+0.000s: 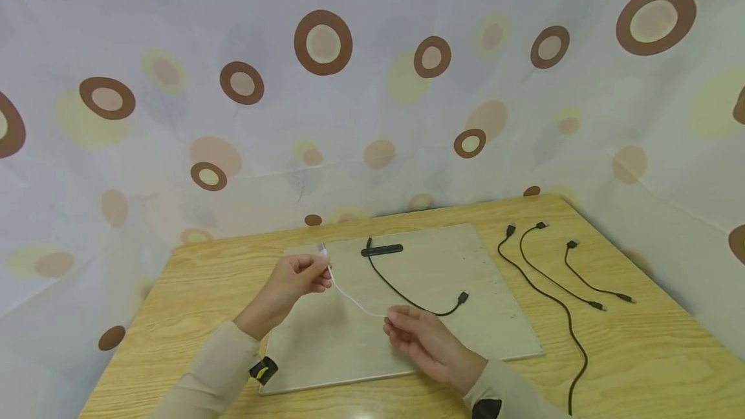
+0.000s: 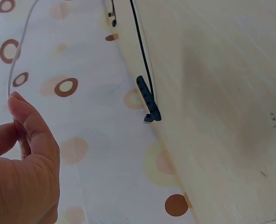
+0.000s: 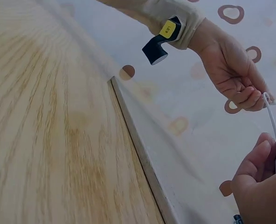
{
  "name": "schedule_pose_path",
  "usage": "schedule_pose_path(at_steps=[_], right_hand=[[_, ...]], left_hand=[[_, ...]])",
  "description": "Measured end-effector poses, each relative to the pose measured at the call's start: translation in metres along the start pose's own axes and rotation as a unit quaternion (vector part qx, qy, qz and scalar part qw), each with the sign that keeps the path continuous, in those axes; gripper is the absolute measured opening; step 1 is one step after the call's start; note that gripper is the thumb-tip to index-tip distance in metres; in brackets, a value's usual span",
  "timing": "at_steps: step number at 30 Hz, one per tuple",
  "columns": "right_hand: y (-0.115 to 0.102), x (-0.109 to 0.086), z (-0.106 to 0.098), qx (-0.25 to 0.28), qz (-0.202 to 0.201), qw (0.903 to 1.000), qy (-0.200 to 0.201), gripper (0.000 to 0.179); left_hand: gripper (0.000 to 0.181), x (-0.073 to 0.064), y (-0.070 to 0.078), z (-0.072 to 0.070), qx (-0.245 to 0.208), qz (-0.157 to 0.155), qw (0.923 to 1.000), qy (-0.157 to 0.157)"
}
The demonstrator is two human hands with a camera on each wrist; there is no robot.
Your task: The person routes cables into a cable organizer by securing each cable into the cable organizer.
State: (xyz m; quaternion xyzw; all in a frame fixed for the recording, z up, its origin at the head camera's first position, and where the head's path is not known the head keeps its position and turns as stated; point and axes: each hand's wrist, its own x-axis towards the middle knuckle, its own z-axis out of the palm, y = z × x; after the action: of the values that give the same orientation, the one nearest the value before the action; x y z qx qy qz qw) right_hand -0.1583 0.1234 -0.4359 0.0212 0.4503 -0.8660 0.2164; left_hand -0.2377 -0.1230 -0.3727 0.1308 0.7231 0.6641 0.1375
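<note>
white cable, ends pinched, middle sagging between

I have room over the near left of the pale rectangular board. A thin white cable hangs above its middle.

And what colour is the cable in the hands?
It's a white cable, seen best in the head view.

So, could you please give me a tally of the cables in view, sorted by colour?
White cable: 1, held between the left hand and the right hand
Black cables: 4, one on the pale board and three on the table to its right
Total: 5 cables
</note>
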Motion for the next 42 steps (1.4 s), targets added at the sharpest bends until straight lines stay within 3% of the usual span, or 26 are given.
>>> schedule_pose_path(at_steps=[10, 16, 21, 27, 35, 42], right_hand=[[-0.001, -0.010, -0.006, -0.084, -0.012, 0.9963, 0.013, 0.008], [-0.001, -0.017, -0.010, -0.199, -0.043, 0.9788, 0.018, 0.023], [-0.003, -0.024, -0.012, -0.256, -0.069, 0.9642, 0.005, 0.033], [-0.004, -0.027, -0.010, -0.269, -0.107, 0.9569, -0.025, 0.035], [-0.008, -0.029, -0.010, -0.288, -0.134, 0.9481, 0.003, 0.032], [-0.015, -0.026, -0.016, -0.316, -0.148, 0.9373, 0.007, 0.031]], left_hand=[[0.025, 0.007, -0.013, 0.003, 0.012, -0.018, 0.9997, -0.009], [0.025, 0.010, -0.019, 0.007, 0.022, -0.029, 0.9991, -0.024], [0.026, 0.011, -0.020, 0.009, 0.032, -0.036, 0.9983, -0.031], [0.030, 0.020, -0.023, 0.009, 0.059, -0.047, 0.9969, -0.025], [0.032, 0.036, -0.023, 0.016, 0.069, -0.051, 0.9963, 0.001], [0.029, 0.051, -0.023, 0.022, 0.067, -0.029, 0.9974, -0.001]])
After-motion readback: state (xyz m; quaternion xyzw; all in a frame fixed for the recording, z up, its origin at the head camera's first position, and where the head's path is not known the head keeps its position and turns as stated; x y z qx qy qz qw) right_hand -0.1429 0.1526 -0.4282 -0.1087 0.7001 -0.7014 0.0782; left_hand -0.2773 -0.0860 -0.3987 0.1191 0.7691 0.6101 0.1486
